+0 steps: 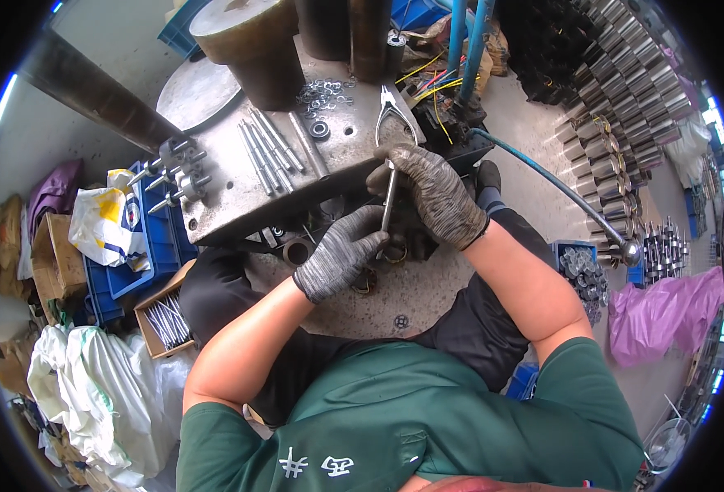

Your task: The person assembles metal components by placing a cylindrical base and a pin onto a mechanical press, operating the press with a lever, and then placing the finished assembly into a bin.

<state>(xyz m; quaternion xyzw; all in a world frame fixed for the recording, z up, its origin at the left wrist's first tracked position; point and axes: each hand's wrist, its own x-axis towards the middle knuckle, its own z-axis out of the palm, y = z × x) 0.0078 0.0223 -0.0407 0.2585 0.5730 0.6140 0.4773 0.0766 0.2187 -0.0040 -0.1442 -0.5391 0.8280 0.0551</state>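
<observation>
Where both gloved hands grip a rod [387, 205], a steel plate [239, 193] overhangs concrete floor [534, 148]

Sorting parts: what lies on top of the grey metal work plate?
On the grey metal work plate: long steel rods, loose washers, a black ring, pliers. The gloved right hand covers its near corner.

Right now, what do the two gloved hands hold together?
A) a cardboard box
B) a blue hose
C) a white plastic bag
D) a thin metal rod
D: the left hand and the right hand both grip the thin metal rod, which runs upright between them beside the steel work plate.
</observation>
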